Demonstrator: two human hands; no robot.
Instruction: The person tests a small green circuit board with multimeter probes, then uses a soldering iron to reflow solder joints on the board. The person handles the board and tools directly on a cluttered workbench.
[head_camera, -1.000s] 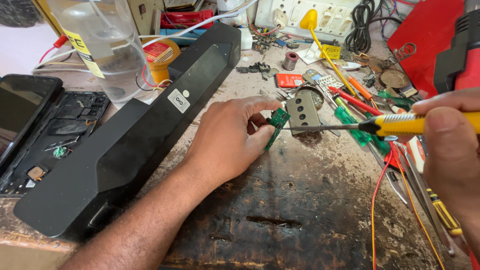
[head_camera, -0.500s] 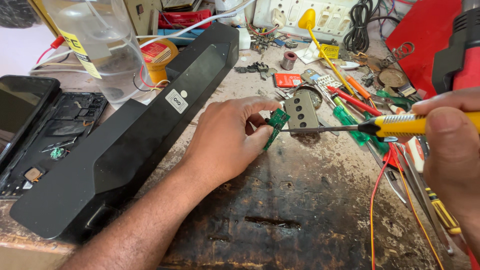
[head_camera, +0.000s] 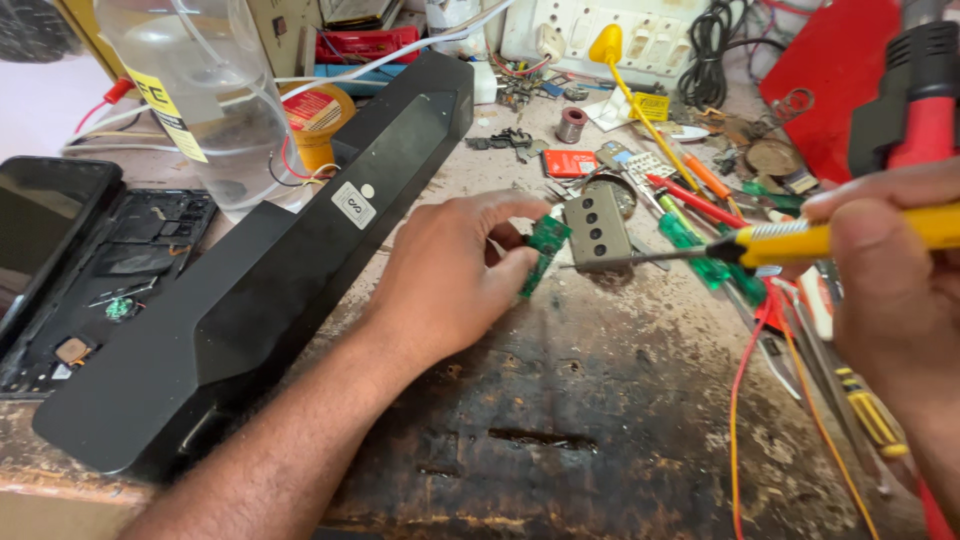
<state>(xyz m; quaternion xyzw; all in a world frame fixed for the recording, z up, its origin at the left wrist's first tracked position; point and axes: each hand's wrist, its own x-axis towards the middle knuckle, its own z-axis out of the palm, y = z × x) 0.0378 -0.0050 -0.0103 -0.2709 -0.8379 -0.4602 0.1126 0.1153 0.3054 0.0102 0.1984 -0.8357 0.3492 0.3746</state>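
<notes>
- Circuit board (head_camera: 545, 252), small and green: pinched by its edges between thumb and fingertips of the left hand (head_camera: 455, 270), lifted just off the workbench (head_camera: 600, 420) near its middle. Long axis tilted, running from upper right down to lower left, one face turned toward the right side of the bench.
- Left hand: fingers curled and pressed onto the board; forearm enters from the lower left. Clearly the nearer hand, since it touches the board.
- Right hand (head_camera: 900, 290): fingers closed around the yellow handle of a soldering iron (head_camera: 800, 243), held almost level, shaft pointing left.
- Iron tip: ends just to the right of the board, close to it; contact cannot be told.
- Grey metal block (head_camera: 597, 228) with a row of holes: on the bench directly behind the tip.
- Long black speaker bar (head_camera: 260, 290): lying diagonally, left of the left hand.
- Opened phone (head_camera: 90, 270): far left, back cover off.
- Clear plastic bottle (head_camera: 200, 90): behind the speaker bar.
- Loose tools and wires: scattered along the right edge.
</notes>
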